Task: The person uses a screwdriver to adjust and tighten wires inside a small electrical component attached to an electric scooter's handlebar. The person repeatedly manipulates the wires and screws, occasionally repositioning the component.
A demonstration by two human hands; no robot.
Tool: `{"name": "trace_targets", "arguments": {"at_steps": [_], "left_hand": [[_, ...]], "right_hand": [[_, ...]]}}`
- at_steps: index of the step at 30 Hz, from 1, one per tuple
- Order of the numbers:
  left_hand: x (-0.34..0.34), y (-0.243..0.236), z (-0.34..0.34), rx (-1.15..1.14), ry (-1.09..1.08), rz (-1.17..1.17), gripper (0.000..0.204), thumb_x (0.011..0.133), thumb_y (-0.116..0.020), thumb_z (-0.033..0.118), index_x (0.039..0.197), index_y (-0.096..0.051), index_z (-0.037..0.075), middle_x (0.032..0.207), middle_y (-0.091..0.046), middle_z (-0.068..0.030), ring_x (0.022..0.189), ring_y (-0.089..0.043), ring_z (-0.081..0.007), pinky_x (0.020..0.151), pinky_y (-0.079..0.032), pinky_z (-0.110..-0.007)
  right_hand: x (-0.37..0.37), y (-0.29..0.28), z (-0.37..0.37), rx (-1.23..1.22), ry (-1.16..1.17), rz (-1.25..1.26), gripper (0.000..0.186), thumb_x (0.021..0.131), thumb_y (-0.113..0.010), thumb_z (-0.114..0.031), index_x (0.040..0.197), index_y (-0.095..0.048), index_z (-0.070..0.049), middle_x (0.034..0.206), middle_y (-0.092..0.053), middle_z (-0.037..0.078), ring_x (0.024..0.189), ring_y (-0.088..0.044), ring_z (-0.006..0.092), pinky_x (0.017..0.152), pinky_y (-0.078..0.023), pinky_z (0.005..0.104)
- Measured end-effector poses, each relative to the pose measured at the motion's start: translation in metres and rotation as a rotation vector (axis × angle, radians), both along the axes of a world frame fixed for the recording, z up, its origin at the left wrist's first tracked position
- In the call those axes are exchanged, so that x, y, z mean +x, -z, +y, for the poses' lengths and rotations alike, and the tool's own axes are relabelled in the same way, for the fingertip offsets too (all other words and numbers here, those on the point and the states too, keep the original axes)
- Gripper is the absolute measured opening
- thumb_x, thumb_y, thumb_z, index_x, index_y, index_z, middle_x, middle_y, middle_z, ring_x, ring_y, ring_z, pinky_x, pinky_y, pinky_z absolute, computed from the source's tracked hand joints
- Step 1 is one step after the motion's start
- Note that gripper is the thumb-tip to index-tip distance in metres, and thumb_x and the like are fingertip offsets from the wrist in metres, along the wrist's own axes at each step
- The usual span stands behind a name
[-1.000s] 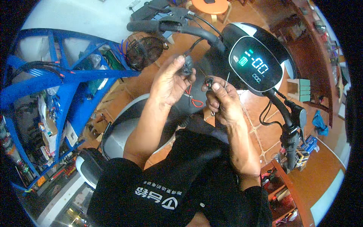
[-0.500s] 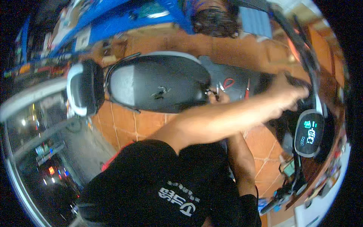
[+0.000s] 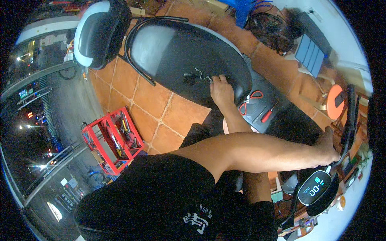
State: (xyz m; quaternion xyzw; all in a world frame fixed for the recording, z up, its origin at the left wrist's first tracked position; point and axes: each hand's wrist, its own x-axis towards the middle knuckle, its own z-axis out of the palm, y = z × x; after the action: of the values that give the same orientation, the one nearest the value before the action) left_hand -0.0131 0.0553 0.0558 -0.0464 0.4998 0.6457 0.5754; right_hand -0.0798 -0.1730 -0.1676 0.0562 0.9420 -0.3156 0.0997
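Below me stands an electric scooter with a long black seat. My left arm crosses over the right one, and my left hand is closed on the handlebar, its fingers partly hidden. On the seat's near side, my right hand pinches the end of a small bunch of keys with a dark fob and thin silver chain. Past the seat's front, red-handled pliers and a red screwdriver lie on the grey footboard. The oval dashboard is lit.
A red tool carrier full of tools stands on the tiled floor at the left. Behind the seat is a padded black-and-white backrest. A black fan and an orange stool are on the far side.
My right hand has moved from the seat's front end back to the keys. The left hand stays at the handlebar. The view has turned, bringing the tool carrier in; the dashboard reading differs.
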Motion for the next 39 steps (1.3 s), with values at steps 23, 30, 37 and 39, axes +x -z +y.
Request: {"name": "trace_targets", "arguments": {"at_steps": [23,30,37,39], "left_hand": [[0.000,0.036,-0.018,0.322,0.083,-0.263,0.032,0.079,-0.077,0.018,0.103,-0.060,0.009,0.103,-0.065,-0.0068,0.096,-0.062,-0.0217,0.073,-0.056,-0.043],[-0.002,0.053,-0.026,0.301,0.061,-0.321,0.025,0.085,-0.072,0.018,0.103,-0.061,0.005,0.093,-0.064,-0.0072,0.085,-0.065,-0.0217,0.073,-0.060,-0.034],[0.004,0.046,-0.032,0.107,0.021,-0.430,0.025,0.089,-0.069,0.022,0.101,-0.060,0.002,0.098,-0.065,-0.0131,0.093,-0.066,-0.0263,0.083,-0.060,-0.036],[0.007,0.035,-0.035,0.091,0.028,-0.450,0.025,0.088,-0.069,0.022,0.099,-0.060,0.002,0.097,-0.065,-0.0137,0.091,-0.067,-0.0259,0.082,-0.060,-0.036]], "right_hand": [[0.216,-0.127,0.119,-1.114,0.960,-0.558,0.042,0.097,-0.051,-0.022,0.131,-0.044,0.002,0.121,-0.059,0.021,0.086,-0.065,0.0208,0.072,-0.055,0.0300],[0.303,-0.177,0.090,-1.932,1.092,0.477,0.040,0.094,-0.058,-0.033,0.121,-0.049,-0.006,0.123,-0.059,0.022,0.096,-0.063,0.0286,0.079,-0.052,0.0368],[0.297,-0.186,0.112,-0.839,1.154,0.732,0.036,0.100,-0.048,-0.029,0.113,-0.060,0.002,0.103,-0.063,0.017,0.086,-0.061,0.0206,0.077,-0.049,0.0320],[0.281,-0.186,0.139,-0.557,1.125,0.926,0.034,0.100,-0.045,-0.024,0.108,-0.061,0.005,0.096,-0.062,0.016,0.075,-0.060,0.0202,0.071,-0.048,0.0307]]}}
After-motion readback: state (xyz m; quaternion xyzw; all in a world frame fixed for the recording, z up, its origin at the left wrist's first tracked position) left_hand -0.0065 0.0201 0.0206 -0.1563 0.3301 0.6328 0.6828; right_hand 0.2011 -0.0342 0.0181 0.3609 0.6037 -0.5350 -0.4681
